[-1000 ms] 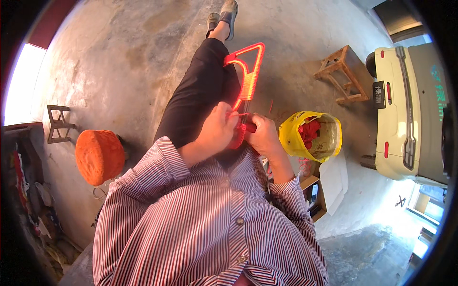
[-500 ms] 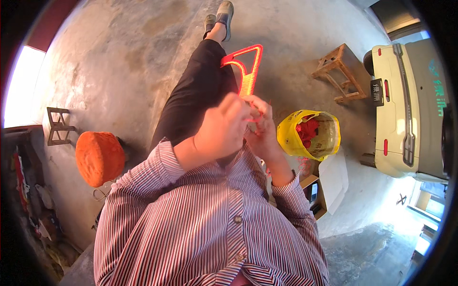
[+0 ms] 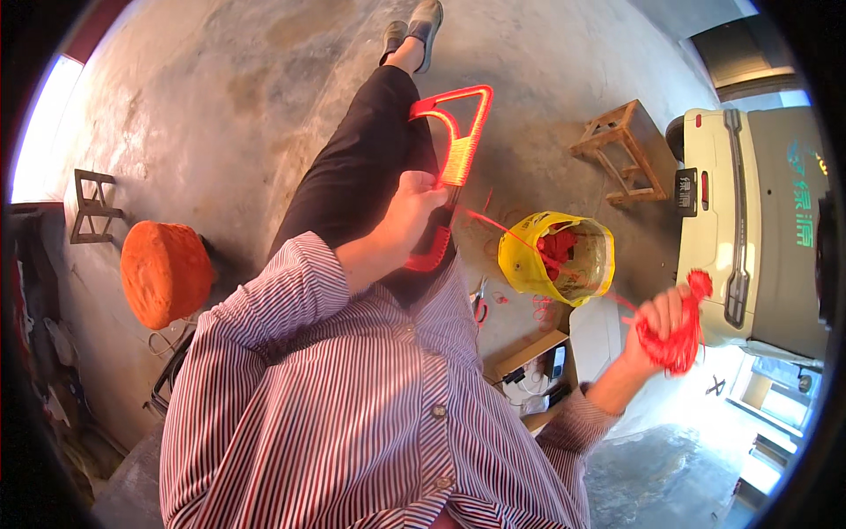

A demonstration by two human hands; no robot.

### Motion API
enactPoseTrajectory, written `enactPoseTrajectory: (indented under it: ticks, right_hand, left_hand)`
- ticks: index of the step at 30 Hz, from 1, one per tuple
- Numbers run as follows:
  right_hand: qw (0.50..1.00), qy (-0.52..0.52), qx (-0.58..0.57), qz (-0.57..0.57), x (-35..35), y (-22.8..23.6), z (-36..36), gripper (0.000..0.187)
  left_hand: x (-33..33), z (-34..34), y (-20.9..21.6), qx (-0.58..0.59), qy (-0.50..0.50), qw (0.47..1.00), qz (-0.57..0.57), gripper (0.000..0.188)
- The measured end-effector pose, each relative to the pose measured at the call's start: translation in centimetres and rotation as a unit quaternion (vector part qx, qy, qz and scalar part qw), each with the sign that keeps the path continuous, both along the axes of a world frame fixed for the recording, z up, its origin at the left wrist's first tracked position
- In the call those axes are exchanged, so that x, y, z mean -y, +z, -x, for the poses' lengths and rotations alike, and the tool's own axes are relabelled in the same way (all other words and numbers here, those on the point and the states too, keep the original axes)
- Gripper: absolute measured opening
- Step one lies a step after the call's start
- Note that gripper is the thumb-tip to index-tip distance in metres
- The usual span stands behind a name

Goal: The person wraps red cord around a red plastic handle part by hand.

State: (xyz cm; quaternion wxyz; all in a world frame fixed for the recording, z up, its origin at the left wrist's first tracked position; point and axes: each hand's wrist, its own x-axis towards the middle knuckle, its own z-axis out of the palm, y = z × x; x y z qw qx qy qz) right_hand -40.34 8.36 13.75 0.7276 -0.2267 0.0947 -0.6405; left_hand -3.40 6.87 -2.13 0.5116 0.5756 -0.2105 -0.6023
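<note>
My left hand (image 3: 407, 216) is closed around the middle of a curved frame (image 3: 457, 163) wrapped in red cord, with a yellow-wound band just above the grip. The frame lies over my dark-trousered leg; its bare dark stretch shows beside my fingers. Out to the right, my right hand (image 3: 661, 319) grips a bundle of red cord (image 3: 677, 349). From the frame a red strand (image 3: 493, 222) stretches rightward across a yellow bag-like container (image 3: 520, 269), toward the bundle. More red material (image 3: 557, 245) lies inside that container.
Red-handled scissors (image 3: 479, 310) lie on the floor near my lap. An open box (image 3: 539, 357) holds a phone and cables. A wooden stool (image 3: 630, 150) and a pale vehicle (image 3: 705, 220) stand right; an orange round seat (image 3: 165, 273) and a small stool (image 3: 92, 207) stand left.
My right hand has swung far out to the right from beside my left hand and now shows the cord bundle. The strand is drawn out, and the frame's lower part has come into view.
</note>
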Motion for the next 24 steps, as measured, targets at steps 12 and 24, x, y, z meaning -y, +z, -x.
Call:
enactPoseTrajectory:
  ticks: [12,24]
  right_hand:
    - [0.773,-0.403,-0.396,-0.288,-7.4,-10.8,6.8,0.038]
    - [0.932,0.148,-0.293,-0.155,-5.1,-15.3,-16.0,0.057]
  left_hand:
    - [-0.6,-1.0,-1.2,0.227,-0.094,0.967,0.071,0.054]
    - [-5.2,-1.3,9.7,-0.355,-0.135,0.914,0.144,0.035]
